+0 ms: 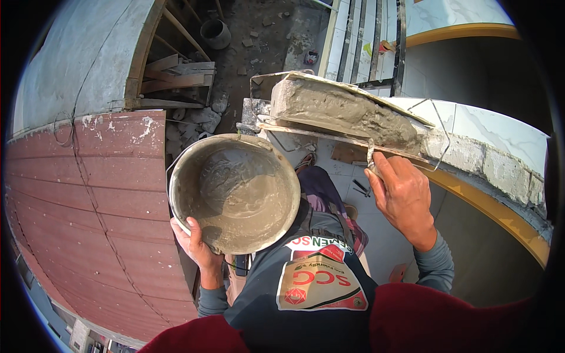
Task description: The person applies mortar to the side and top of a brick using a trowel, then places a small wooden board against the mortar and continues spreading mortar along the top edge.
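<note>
My left hand [197,242] grips the lower left rim of a round bucket [289,194], thumb over the edge. Wet grey mortar [235,185] coats the bucket's inside and lies in its bottom. At the right, my right hand [403,191] is closed around a short, pale, ribbed rod [370,153]; its lower part is hidden in the fingers. This hand is beside the near board [335,137] of a narrow wall-top form. Rough mortar [347,112] fills the form between that board and the far board [359,92]. Bent metal rods [445,132] span the form near both ends.
A reddish corrugated roof [112,217] lies at left. Below the wall stand another bucket [215,34] and wooden planks [176,79]. A dark metal frame [371,41] is beyond the form. The block wall [500,165] continues right above a yellow arch edge [500,215].
</note>
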`<state>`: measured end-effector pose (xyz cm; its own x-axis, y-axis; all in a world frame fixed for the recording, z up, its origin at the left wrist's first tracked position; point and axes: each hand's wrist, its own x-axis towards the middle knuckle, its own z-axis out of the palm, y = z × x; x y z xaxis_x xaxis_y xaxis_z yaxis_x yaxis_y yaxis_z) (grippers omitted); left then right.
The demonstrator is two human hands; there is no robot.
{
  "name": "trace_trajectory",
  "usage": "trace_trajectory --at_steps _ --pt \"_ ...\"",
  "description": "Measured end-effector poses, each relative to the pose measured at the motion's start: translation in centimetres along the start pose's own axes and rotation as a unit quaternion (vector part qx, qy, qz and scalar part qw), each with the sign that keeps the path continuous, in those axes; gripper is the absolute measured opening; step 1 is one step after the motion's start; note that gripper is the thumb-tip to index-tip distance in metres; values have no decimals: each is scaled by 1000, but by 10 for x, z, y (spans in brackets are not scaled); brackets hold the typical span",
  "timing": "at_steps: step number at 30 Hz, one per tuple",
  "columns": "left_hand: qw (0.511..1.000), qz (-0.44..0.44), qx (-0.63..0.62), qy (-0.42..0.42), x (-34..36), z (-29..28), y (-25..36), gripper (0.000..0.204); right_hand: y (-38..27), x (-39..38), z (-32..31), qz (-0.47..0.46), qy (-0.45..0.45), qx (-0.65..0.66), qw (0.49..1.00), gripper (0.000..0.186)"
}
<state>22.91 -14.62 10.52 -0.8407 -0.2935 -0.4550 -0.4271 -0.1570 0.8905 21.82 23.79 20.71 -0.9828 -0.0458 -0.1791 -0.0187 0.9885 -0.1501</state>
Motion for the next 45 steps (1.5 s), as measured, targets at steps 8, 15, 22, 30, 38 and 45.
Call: trace_trajectory --at_steps 8,15,22,30,38,45 --pt "1000 5 9 20 -4 13 8 34 -5 1 7 -5 16 11 1000 36" --pt "1000 4 6 15 -2 7 1 34 -8 -3 4 -7 7 -5 1000 37" --pt "1000 6 -3 4 -1 6 1 36 -11 -5 4 -4 23 -14 1000 36" --pt "1000 -1 -12 10 -2 9 4 34 -9 -9 -5 0 34 -12 999 34" --pt "1000 -3 -10 8 -2 12 7 33 13 -23 -11 47 34 32 998 32" --pt "1000 18 9 -14 5 0 -5 31 40 -22 9 54 59 61 995 31"
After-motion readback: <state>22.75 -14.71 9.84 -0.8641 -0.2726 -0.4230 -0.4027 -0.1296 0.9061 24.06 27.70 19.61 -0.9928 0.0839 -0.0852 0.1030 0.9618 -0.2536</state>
